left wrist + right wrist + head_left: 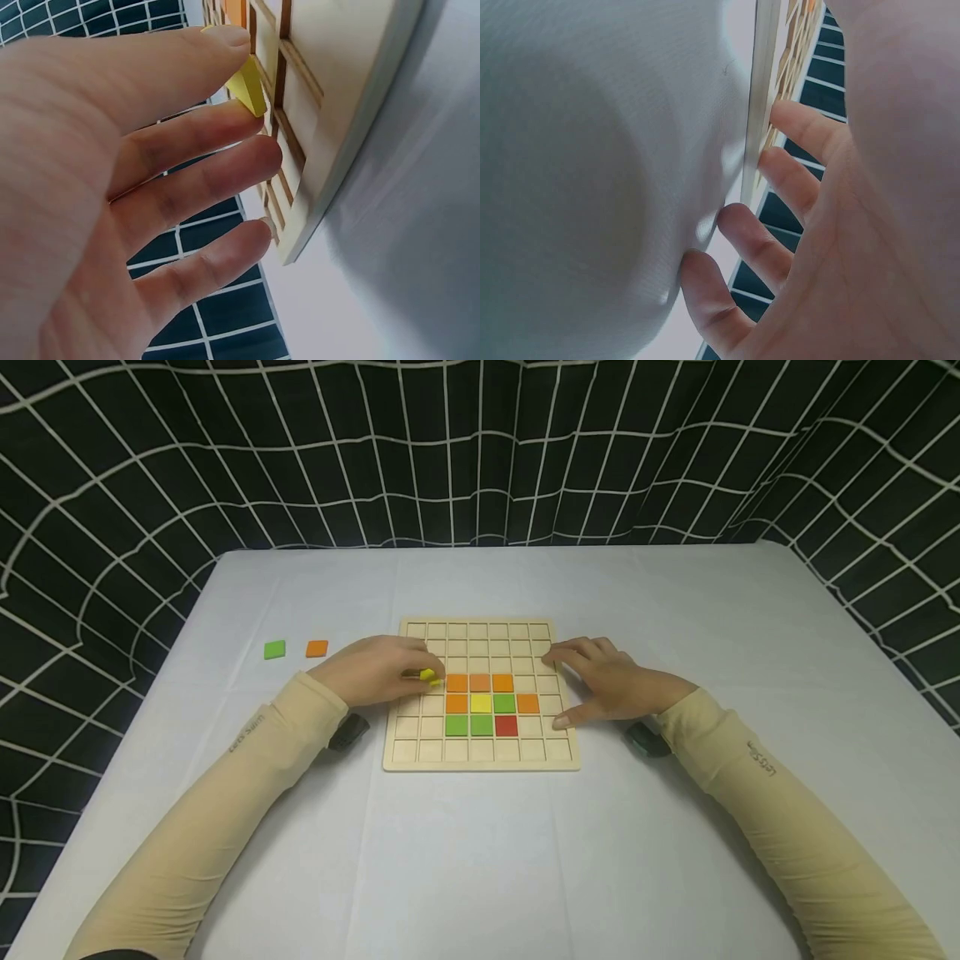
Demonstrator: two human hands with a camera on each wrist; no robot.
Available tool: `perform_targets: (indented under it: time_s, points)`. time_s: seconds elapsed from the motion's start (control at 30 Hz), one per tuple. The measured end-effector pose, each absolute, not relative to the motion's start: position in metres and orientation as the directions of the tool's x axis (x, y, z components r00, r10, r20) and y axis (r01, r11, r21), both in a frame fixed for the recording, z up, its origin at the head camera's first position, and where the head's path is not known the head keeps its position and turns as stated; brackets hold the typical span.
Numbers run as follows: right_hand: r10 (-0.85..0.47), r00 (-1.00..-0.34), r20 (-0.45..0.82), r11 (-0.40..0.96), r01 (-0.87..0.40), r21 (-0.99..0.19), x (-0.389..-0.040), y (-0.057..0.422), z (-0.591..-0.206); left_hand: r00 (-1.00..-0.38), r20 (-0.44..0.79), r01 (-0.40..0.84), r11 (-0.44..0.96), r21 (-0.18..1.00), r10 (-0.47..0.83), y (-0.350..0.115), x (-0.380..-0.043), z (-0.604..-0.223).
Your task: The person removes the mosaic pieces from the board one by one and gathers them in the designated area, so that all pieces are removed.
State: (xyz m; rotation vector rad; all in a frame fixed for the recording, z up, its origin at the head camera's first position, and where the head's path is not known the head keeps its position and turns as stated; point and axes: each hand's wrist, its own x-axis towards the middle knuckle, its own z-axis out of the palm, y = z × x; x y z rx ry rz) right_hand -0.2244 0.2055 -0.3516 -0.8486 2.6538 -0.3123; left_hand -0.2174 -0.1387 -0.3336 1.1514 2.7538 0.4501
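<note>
1. Your left hand [375, 668] reaches in at ten o'clock from the middle of the wooden board [482, 767] and pinches a small yellow tile [251, 88].
2. From your head, you see only bits of that tile between your fingers. The left wrist view shows more: your thumb is on it, a finger is below it, and it is tipped. I cannot tell if it touches the board.
3. Your right hand [615, 681] is at three o'clock, fingers loose and spread, holding nothing. The head view shows your pointing finger at the board's edge near two o'clock and your thumb just past three.
4. The right wrist view shows four fingers held apart, two of them by the board's edge.
5. Only the head view shows the whole pattern: three orange squares [479, 683] in a row; then, left to right, an orange square [456, 703], a yellow square [481, 703], a green square [505, 703] and one more orange; then two green squares [482, 725] and a red square [506, 726]. Each wrist view catches just a bit of orange.
6. Only the head view shows the loose green tile [274, 649] and loose orange tile [317, 648] on the white table [465, 860], between nine and ten o'clock.
</note>
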Motion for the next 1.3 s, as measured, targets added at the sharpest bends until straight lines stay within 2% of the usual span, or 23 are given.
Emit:
perform_targets:
  time_s: [0.47,1.3]
  points:
    - [-0.612,-0.754,-0.238,0.783,-0.533,-0.321,-0.223,0.206,-0.349,-0.795,-0.057,0.566,0.772,0.288,0.604,-0.152,-0.223,-0.322]
    - [-0.596,-0.770,-0.228,0.794,-0.522,-0.312,-0.223,0.205,-0.352,-0.870,-0.064,0.470,0.862,0.189,0.489,-0.187,-0.240,-0.322]
